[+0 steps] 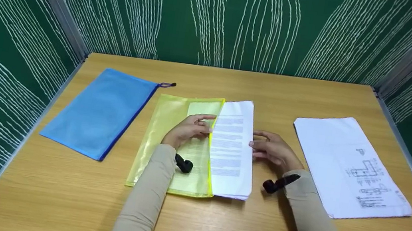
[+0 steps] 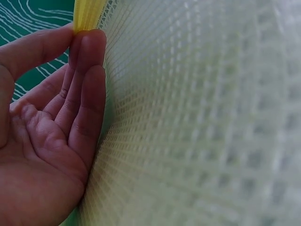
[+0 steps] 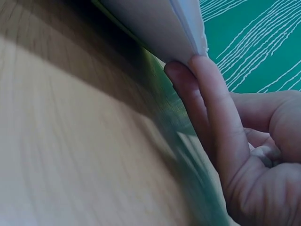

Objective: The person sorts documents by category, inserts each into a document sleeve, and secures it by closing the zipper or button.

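A yellow see-through mesh zip pouch (image 1: 162,121) lies in the middle of the table. White printed papers (image 1: 229,147) stick out of its right-hand opening, and part of the stack shows through the mesh. My left hand (image 1: 189,129) pinches the pouch's yellow zipper edge (image 2: 88,16) between thumb and fingers. On the other side, my right hand (image 1: 275,151) holds the right edge of the papers. In the right wrist view, the fingertips (image 3: 207,70) meet the edge of the stack, which stands lifted off the wood there.
A blue zip pouch (image 1: 99,112) with a dark zipper lies flat to the left. Another paper stack (image 1: 330,149), its top sheet bearing a technical drawing, lies to the right. Green walls (image 1: 187,16) with white wavy lines border the wooden table (image 1: 214,229).
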Action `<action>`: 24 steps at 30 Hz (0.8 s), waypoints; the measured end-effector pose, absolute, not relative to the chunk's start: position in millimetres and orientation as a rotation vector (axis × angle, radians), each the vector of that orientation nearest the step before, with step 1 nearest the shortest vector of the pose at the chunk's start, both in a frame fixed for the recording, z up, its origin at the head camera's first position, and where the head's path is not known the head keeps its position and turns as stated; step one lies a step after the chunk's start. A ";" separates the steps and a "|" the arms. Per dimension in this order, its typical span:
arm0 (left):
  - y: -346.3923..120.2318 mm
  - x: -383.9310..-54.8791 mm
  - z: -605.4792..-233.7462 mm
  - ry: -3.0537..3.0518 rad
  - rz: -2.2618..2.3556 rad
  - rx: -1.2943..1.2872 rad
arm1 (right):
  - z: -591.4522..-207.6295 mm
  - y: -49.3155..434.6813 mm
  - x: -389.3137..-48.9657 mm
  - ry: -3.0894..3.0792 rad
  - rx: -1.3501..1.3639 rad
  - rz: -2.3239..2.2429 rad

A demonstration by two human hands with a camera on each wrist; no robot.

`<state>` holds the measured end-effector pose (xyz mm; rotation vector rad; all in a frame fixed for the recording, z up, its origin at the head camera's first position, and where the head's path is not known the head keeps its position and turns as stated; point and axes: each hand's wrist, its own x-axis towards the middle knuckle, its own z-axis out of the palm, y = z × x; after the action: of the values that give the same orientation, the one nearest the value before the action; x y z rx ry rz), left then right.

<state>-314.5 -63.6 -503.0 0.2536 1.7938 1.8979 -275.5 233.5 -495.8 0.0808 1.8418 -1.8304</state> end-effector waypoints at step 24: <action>-64.8 -311.9 -503.7 1.761 1.943 0.282 | -498.2 216.9 -279.5 1.841 0.125 -1.822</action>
<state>-311.9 -64.8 -503.7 0.2818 1.7607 1.9427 -279.5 216.9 -498.2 0.1248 1.8407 -1.8222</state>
